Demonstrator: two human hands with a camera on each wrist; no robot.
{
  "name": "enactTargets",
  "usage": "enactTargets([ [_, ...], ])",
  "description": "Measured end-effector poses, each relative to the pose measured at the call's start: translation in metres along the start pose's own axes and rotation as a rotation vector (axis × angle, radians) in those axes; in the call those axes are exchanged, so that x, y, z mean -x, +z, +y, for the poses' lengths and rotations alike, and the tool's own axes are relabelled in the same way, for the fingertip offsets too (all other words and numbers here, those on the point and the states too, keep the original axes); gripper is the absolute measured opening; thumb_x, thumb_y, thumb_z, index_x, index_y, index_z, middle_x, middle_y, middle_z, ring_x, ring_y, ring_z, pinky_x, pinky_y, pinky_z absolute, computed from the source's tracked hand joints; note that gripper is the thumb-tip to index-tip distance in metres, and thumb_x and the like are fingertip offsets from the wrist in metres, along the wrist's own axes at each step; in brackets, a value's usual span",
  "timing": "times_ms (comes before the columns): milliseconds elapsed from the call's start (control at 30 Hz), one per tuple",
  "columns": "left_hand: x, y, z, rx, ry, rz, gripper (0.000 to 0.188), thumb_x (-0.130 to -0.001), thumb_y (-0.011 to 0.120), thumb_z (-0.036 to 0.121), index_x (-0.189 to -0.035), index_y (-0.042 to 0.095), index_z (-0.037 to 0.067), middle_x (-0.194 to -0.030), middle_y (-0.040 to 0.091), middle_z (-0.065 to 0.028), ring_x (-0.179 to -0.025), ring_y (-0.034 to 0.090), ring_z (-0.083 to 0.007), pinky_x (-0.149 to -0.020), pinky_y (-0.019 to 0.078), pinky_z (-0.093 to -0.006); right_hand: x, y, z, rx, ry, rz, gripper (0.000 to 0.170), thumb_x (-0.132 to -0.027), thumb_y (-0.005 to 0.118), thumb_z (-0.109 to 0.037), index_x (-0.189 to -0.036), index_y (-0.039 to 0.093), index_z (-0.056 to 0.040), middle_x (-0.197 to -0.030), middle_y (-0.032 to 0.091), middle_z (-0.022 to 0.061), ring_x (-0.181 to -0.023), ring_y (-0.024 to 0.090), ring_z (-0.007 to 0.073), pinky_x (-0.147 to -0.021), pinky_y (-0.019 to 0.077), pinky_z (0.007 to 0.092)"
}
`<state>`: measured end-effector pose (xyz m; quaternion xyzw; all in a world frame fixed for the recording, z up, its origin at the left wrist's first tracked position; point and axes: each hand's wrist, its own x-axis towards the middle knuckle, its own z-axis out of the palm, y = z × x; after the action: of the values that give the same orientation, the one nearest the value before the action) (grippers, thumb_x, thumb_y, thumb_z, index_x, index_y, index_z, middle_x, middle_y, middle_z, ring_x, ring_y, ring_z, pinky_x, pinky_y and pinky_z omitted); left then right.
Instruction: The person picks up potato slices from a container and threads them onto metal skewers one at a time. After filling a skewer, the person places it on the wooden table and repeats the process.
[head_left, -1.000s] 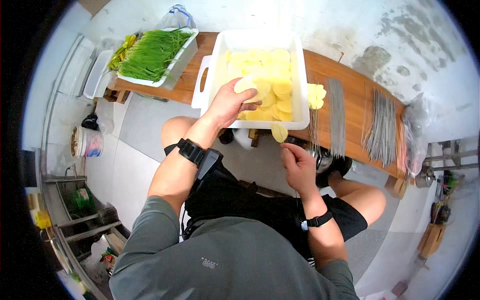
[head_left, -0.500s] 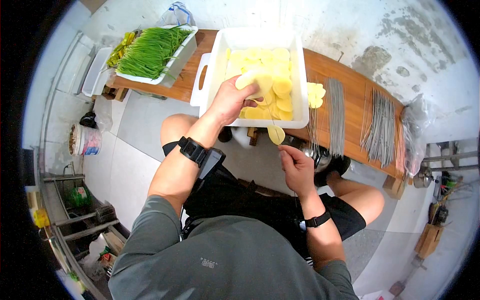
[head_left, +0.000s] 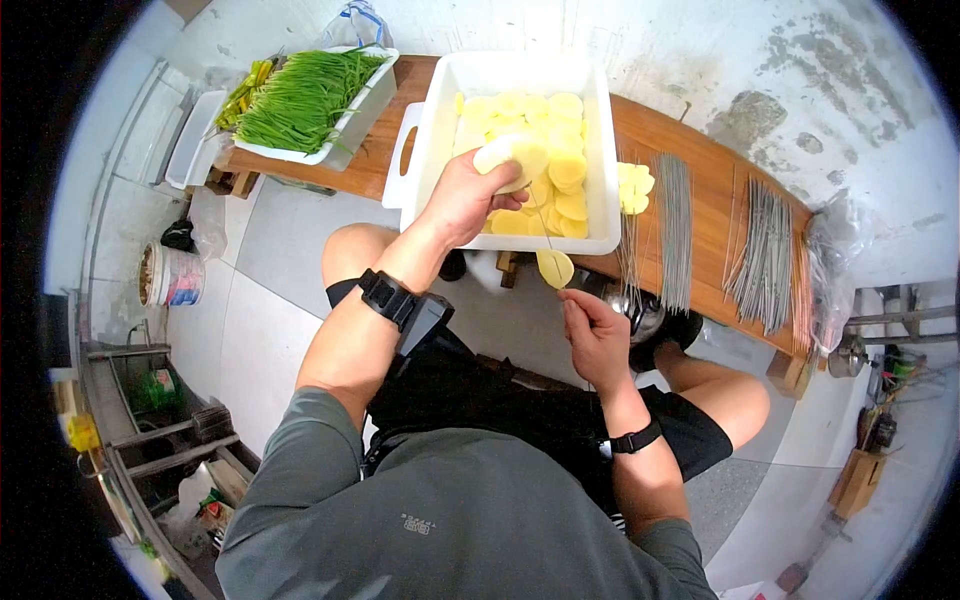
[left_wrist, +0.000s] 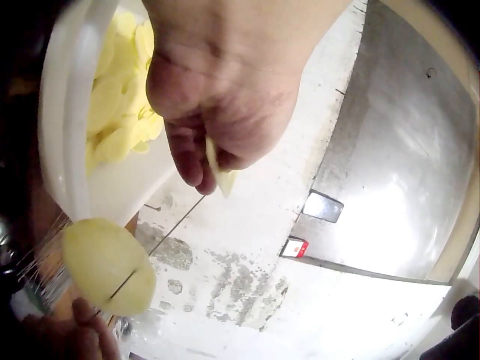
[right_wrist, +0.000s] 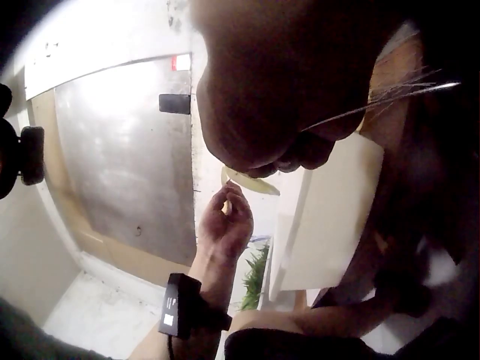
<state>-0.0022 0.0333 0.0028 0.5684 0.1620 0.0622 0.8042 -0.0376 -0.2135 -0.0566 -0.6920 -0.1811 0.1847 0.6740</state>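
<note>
My left hand holds pale yellow potato slices over the near part of a white tub filled with more slices. My right hand, lower and to the right, pinches a thin metal skewer. One potato slice is threaded on the skewer just past the right fingertips. From that slice the bare length of skewer runs up to the left fingers, as the left wrist view shows. In the right wrist view, the back of the right hand hides most of its grip.
On the wooden bench, right of the tub, lie a small group of yellow slices and bundles of metal skewers. A tray of green chives stands at the left. A white bucket is on the floor.
The threaded slice has turned and shifted slightly left, and the skewer between it and the left hand has come into sight. The left hand has stayed over the tub with its slices.
</note>
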Motion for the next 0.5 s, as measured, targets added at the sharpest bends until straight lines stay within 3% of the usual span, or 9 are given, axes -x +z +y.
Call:
enactTargets([
  [500, -0.0019, 0.0046, -0.0061, 0.046, 0.007, -0.006, 0.023, -0.09, 0.062, 0.014, -0.11, 0.058, 0.004, -0.089, 0.063, -0.0045, -0.068, 0.059, -0.0117, -0.062, 0.0489, -0.0243, 0.0017, 0.0082, 0.0013, -0.006, -0.007, 0.057, 0.019, -0.095, 0.056, -0.009, -0.106, 0.065, 0.0039, -0.07, 0.052, -0.0051, -0.059, 0.043, 0.0024, -0.052, 0.0353, 0.0188],
])
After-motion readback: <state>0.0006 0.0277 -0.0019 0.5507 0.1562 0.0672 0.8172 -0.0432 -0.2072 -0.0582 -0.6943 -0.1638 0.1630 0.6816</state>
